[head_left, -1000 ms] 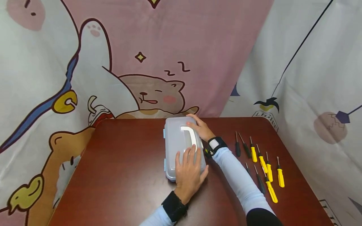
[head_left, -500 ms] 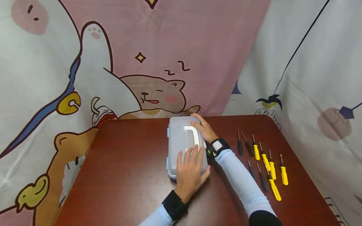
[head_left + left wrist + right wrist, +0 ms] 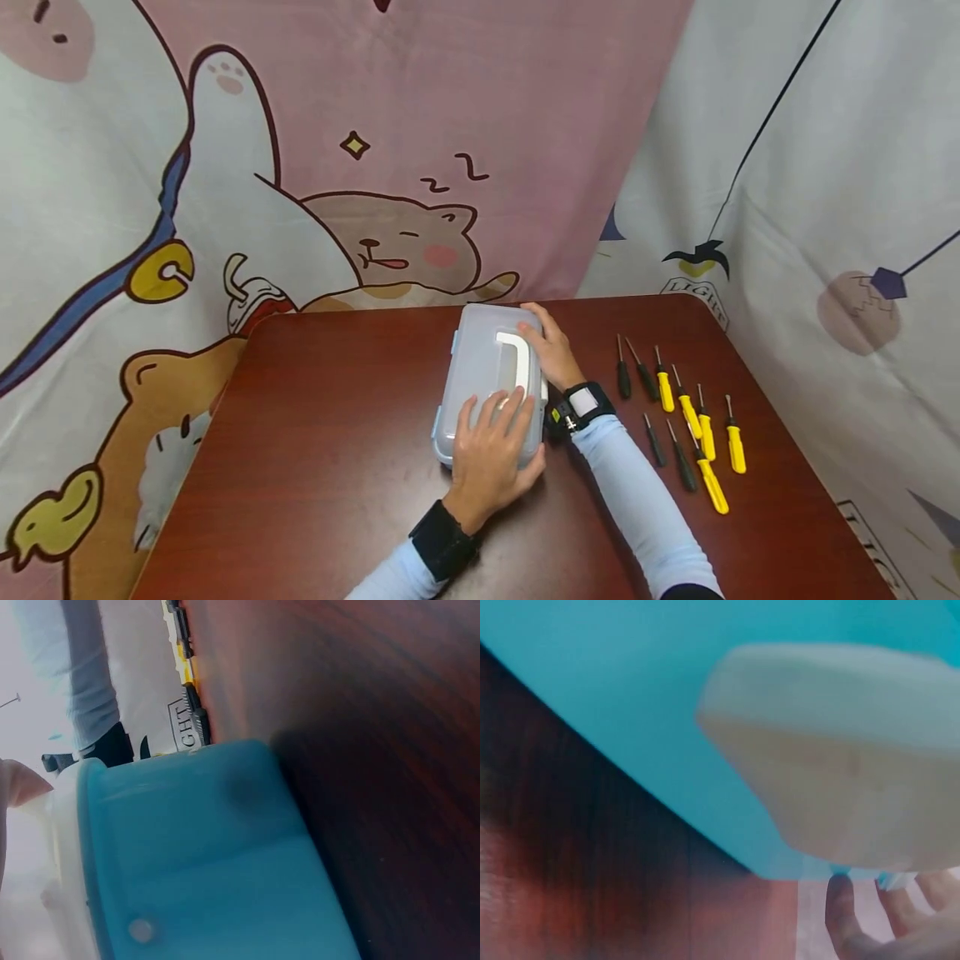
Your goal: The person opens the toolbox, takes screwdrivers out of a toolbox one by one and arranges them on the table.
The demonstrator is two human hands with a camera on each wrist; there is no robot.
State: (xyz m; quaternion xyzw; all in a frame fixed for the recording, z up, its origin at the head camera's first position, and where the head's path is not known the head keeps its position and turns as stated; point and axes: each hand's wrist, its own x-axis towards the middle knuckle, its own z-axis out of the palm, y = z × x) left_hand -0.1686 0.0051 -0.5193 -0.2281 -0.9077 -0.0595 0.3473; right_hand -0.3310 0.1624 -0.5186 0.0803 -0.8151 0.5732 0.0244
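Note:
A plastic storage box (image 3: pixel 480 358) with a translucent lid and white carrying handle (image 3: pixel 522 367) lies near the middle of the table, its far end angled slightly right. Its blue body (image 3: pixel 202 847) fills the left wrist view. The white latch (image 3: pixel 840 757) on its side shows large in the right wrist view. My left hand (image 3: pixel 487 458) rests on the near part of the lid, fingers straight and spread, thumb at the near right corner. At the far right corner my right hand (image 3: pixel 553 350) holds the box, thumb on the lid and fingers over the far edge.
Several screwdrivers lie on the right of the table: black-handled ones (image 3: pixel 623 379) and yellow-handled ones (image 3: pixel 736 450). The brown table (image 3: pixel 322 467) reaches to a cartoon-printed cloth (image 3: pixel 525 125) hanging behind it.
The box has turned slightly clockwise, its far end shifting right and its near end left. Both hands have stayed on it. The head view has shifted a little.

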